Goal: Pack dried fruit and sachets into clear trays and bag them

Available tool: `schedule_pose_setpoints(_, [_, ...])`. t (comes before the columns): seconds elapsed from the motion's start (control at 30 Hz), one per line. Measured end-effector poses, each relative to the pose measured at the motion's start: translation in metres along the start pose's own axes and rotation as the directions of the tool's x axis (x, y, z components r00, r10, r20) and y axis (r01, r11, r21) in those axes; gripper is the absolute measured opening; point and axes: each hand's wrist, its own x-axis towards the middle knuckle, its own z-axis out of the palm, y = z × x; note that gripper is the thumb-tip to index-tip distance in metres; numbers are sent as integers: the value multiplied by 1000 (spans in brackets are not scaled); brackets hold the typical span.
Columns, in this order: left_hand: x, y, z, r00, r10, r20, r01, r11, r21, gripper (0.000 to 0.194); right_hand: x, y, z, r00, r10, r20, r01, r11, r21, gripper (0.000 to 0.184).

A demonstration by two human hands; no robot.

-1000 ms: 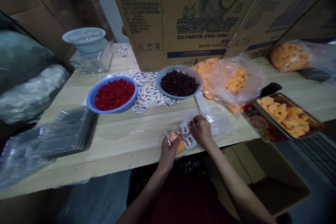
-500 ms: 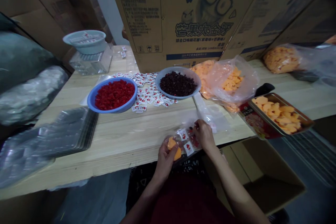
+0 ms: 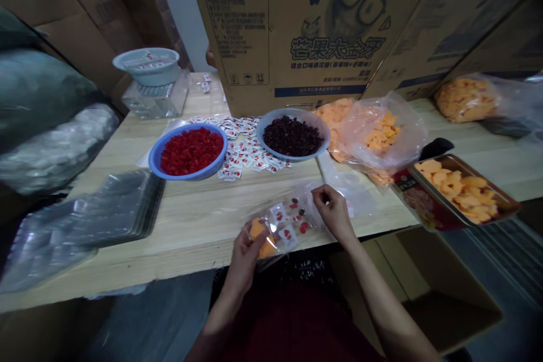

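My left hand [image 3: 248, 251] is closed around the left end of a clear compartment tray [image 3: 275, 251] at the table's front edge. Orange pieces [image 3: 257, 229] lie in that end, partly behind my thumb. Two white sachets with red prints [image 3: 287, 235] sit in the middle of the tray. Small red pieces [image 3: 303, 227] and dark pieces [image 3: 294, 202] show at its right end. Thin clear plastic, seemingly a bag [image 3: 311, 206], stretches from the tray to my right hand [image 3: 333, 212], whose thumb and forefinger pinch its edge.
Behind are a blue bowl of red pieces [image 3: 189, 153], a bowl of dark pieces [image 3: 292, 136] and scattered sachets [image 3: 250, 153]. Clear trays [image 3: 123, 209] are stacked left. Right stand an open bag of orange pieces [image 3: 382, 130] and a tin [image 3: 466, 189]. A carton [image 3: 407, 271] is below.
The tray and my left hand have moved left, away from my right hand. The right hand has come off the tray's right end, with clear plastic now stretched between them.
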Motion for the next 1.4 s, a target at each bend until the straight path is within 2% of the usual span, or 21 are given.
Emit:
schedule_pose_setpoints(0.13, [7, 15, -32, 990, 45, -134, -44, 999, 11, 55, 14, 9, 27, 991, 20, 132, -27, 998, 56, 15])
schedule_pose_setpoints(0.23, [6, 19, -39, 982, 74, -176, -81, 996, -34, 50, 19, 12, 48, 984, 7, 177, -18, 998, 58, 13])
schedule_pose_setpoints(0.33, [1, 21, -32, 970, 109, -218, -131, 987, -91, 51, 19, 11, 55, 984, 7, 175, -14, 999, 40, 13])
schedule_pose_setpoints(0.57, [-1, 18, -7, 929, 180, -323, -242, 957, -163, 54, 4, 12, 51, 978, 53, 200, -66, 996, 60, 14])
schedule_pose_setpoints(0.73, [2, -8, -6, 945, 178, -276, -233, 955, -184, 50, -5, 22, 56, 978, 107, 180, -127, 986, 103, 12])
schedule_pose_setpoints(0.87, [1, -21, -9, 947, 184, -262, -231, 960, -161, 46, -1, 27, 50, 981, 147, 123, -161, 980, 116, 15])
schedule_pose_setpoints(1.13, [-3, -17, -4, 956, 155, -248, -194, 971, -140, 52, 5, 21, 42, 988, 140, 63, -146, 983, 113, 17])
schedule_pose_setpoints(1.27, [-11, -18, 5, 979, 109, -170, -125, 988, -86, 53, 1, 19, 43, 989, 138, 47, -141, 988, 67, 13])
schedule_pose_setpoints(1.4, [-13, -22, 6, 994, 58, -96, -64, 996, -60, 47, -4, 16, 44, 987, 146, 61, -147, 989, 7, 8])
